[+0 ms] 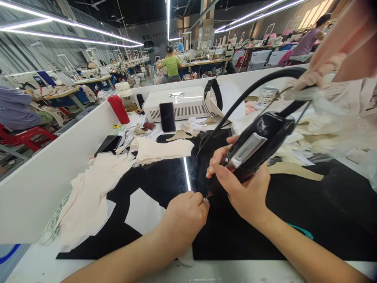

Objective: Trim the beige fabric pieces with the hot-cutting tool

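My right hand [247,188] is wrapped round a black electric hand tool [259,141] with a silver metal lever on its side. A thick black cord rises from its upper end, and its lower end points down at the black surface, mostly hidden by my hands. Low beside it, my left hand [190,208] is closed in a pinch; what it holds at the fingertips is too small to make out. Under both hands lies a black sheet [229,232] on the white table. A white paper-like piece [144,210] rests left of my left hand.
Stacked cream fabric pieces [165,150] and a draped cream cloth [94,192] lie on the left. Behind stand a phone [167,117], a white metal box [176,104] and a red bottle [118,109]. A teal handle [303,232] shows beneath my right forearm. Fabric heaps fill the right.
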Motion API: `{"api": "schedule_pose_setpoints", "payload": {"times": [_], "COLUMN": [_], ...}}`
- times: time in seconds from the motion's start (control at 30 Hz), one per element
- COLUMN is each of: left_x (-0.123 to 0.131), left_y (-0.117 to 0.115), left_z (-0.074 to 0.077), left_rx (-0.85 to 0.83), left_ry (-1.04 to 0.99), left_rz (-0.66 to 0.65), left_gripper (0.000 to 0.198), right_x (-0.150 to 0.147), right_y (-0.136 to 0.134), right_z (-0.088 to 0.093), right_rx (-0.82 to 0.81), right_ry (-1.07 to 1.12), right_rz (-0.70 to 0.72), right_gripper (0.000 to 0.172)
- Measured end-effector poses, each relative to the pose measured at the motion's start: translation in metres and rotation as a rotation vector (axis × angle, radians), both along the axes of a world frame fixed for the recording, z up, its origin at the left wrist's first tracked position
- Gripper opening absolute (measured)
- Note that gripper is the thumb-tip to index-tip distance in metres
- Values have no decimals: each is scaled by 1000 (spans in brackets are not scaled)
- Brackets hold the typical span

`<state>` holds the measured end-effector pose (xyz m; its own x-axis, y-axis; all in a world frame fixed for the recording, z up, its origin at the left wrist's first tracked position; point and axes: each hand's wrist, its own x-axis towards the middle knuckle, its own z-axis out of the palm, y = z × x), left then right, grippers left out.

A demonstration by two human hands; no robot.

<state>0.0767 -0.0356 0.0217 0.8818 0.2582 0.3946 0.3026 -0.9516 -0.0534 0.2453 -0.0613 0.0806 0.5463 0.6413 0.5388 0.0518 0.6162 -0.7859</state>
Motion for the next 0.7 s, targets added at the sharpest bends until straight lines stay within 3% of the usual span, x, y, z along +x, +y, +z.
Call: {"api": "schedule_pose_setpoints", "payload": {"times": [0.23,0.4,0.53,0.7], "left_x": [-1,-2,-2,-3], "left_y": [4,8,10,13], "left_z": [-8,0,3,-5], "left_rx": [10,15,49,8], "left_ry": [-132,-205,-216,-162], "left_rz": [-29,-14,-9,-23], "left_gripper": [33,32,33,26], "right_x": [2,7,6,5], "right_y": [-3,-6,-5,-5], "right_z": [4,1,3,3], "right_rx": [-68,-158,-148,-142], "right_ry": [-8,-41,-33,-26], "right_rz": [30,-9,-19,-11], "right_gripper": [47,48,44,43]}}
